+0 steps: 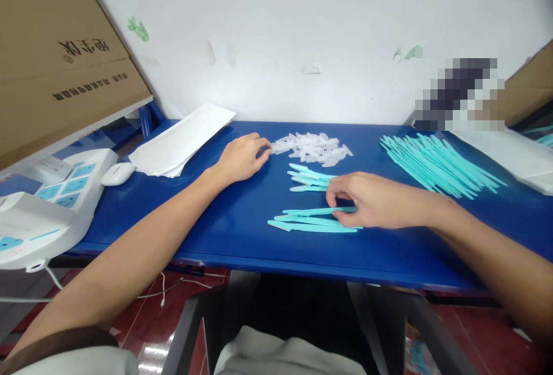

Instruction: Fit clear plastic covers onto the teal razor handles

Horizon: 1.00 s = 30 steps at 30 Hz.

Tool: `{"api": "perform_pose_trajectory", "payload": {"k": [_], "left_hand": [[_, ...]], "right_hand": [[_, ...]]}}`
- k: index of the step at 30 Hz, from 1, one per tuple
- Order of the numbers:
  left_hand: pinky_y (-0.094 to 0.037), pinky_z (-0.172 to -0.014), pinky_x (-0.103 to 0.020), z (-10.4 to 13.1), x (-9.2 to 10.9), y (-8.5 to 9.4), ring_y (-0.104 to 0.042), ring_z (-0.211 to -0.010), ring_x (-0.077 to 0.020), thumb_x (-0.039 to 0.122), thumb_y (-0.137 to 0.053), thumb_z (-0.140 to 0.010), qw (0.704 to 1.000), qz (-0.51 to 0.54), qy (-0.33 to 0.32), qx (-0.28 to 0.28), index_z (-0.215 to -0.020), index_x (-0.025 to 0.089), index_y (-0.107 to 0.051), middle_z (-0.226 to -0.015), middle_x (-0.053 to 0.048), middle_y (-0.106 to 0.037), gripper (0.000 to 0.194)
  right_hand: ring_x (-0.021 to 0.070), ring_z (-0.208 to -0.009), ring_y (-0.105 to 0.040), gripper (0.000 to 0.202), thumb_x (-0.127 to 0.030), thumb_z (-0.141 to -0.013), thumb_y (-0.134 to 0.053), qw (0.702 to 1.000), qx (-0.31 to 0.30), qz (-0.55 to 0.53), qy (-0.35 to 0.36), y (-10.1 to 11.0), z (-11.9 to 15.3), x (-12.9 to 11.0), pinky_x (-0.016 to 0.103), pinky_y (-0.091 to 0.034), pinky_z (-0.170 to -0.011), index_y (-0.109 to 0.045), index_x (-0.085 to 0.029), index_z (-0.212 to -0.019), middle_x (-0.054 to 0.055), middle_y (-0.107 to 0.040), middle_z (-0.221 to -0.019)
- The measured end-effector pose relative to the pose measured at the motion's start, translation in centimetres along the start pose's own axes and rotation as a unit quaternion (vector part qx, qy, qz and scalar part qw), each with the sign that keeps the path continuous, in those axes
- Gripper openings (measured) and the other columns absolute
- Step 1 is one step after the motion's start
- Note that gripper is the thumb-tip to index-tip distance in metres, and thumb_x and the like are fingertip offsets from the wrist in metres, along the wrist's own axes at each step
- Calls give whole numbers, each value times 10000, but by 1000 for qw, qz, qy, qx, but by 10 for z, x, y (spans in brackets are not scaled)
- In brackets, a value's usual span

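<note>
On the blue table (242, 231), my left hand (245, 157) touches the left edge of a pile of small translucent white pieces (313, 147), thumb and fingertips close together. Whether a piece is between them is too small to tell. My right hand (367, 197) has its thumb and fingers around the end of a turquoise stick (306, 212). Just below it lie more turquoise sticks (302, 225), side by side. Another small group of turquoise sticks (307, 179) lies above, its right ends partly behind my right fingers. A large pile of turquoise sticks (436, 162) is at the right.
White paper sheets (181, 141) lie at the back left. A white power strip (78, 190), a white oval object (118, 174) and a cardboard box (64, 64) are at the left. A white tray (510, 153) stands at the right, beside another box (533, 90).
</note>
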<state>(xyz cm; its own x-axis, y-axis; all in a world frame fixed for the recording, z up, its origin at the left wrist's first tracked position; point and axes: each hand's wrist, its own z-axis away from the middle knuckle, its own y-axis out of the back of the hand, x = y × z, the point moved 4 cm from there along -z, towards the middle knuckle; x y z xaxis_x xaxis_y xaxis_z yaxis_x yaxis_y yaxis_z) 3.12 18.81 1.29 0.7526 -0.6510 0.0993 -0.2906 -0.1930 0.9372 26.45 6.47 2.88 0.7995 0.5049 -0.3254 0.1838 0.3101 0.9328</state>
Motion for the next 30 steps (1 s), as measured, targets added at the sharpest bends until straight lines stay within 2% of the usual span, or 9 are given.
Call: {"api": "perform_pose_trajectory", "payload": {"k": [3, 6, 7, 11, 15, 18, 23, 27, 30], "left_hand": [[-499, -826, -386, 1, -2, -2, -629, -960, -277, 386, -446, -1006, 1000, 3, -1, -5, -1237, 186, -715, -1053, -112, -664, 407], [-488, -918, -431, 1, -4, -7, -579, -1070, -302, 410, -423, -1022, 1000, 3, -13, -6, -1340, 178, -670, -1173, -142, -619, 464], [-480, -942, -446, 1, -4, -8, -566, -1084, -308, 412, -418, -1026, 1000, 1, -19, -9, -1359, 175, -663, -1186, -149, -606, 476], [-465, -957, -466, -1, -2, -12, -554, -1044, -307, 410, -429, -1026, 999, 1, -38, -23, -1273, 184, -733, -1143, -146, -613, 452], [-471, -916, -446, -3, 2, -10, -580, -1008, -301, 408, -496, -1002, 999, 13, -35, -26, -1123, 190, -794, -1079, -127, -686, 388], [-483, -885, -429, -5, 7, -7, -625, -983, -298, 358, -553, -968, 999, 28, -35, -22, -1029, 186, -805, -1041, -114, -735, 312], [-499, -815, -375, -6, 9, -3, -697, -886, -269, 278, -610, -907, 996, 77, -22, -26, -963, 177, -798, -961, -90, -780, 220], [-506, -801, -358, -4, 8, 2, -696, -845, -252, 287, -597, -907, 993, 91, -34, -67, -1119, 177, -781, -962, -89, -761, 301], [-510, -820, -355, -1, 8, 7, -675, -821, -228, 271, -556, -915, 988, 104, -64, -96, -1061, 195, -793, -995, -90, -727, 289]], "right_hand": [[159, -616, -521, 66, -271, -815, -632, 999, 7, 16, 27, 3, 1, 0, 316, -405, -651, -625, -230, -764, -8, -621, -707], [175, -687, -587, 115, -304, -868, -610, 994, 82, 17, 73, 12, 3, 2, 383, -440, -852, -623, -224, -786, 4, -667, -769], [184, -708, -610, 136, -328, -887, -603, 990, 118, 7, 78, 16, 4, 3, 394, -443, -872, -627, -225, -800, 10, -686, -791], [222, -788, -692, 163, -397, -955, -569, 963, 248, -95, 41, 26, 6, 16, 333, -470, -680, -610, -240, -933, 39, -750, -890], [210, -735, -686, 158, -400, -1024, -485, 938, 300, -169, 35, 22, 3, 25, 328, -480, -642, -530, -254, -1064, 37, -734, -860], [187, -632, -609, 183, -400, -1043, -435, 928, 343, -143, 21, 19, -1, 31, 324, -452, -627, -534, -251, -1081, 14, -664, -778], [166, -537, -485, 203, -366, -1033, -435, 929, 364, -72, -13, 17, -4, 36, 320, -386, -617, -576, -230, -1085, -19, -577, -669], [153, -516, -465, 192, -327, -1017, -437, 932, 357, -60, -28, 16, -6, 36, 310, -357, -597, -586, -213, -1061, -18, -579, -656], [142, -490, -444, 161, -298, -975, -475, 937, 344, -50, -40, 14, -6, 37, 306, -341, -583, -591, -203, -1032, -25, -577, -637]]}}
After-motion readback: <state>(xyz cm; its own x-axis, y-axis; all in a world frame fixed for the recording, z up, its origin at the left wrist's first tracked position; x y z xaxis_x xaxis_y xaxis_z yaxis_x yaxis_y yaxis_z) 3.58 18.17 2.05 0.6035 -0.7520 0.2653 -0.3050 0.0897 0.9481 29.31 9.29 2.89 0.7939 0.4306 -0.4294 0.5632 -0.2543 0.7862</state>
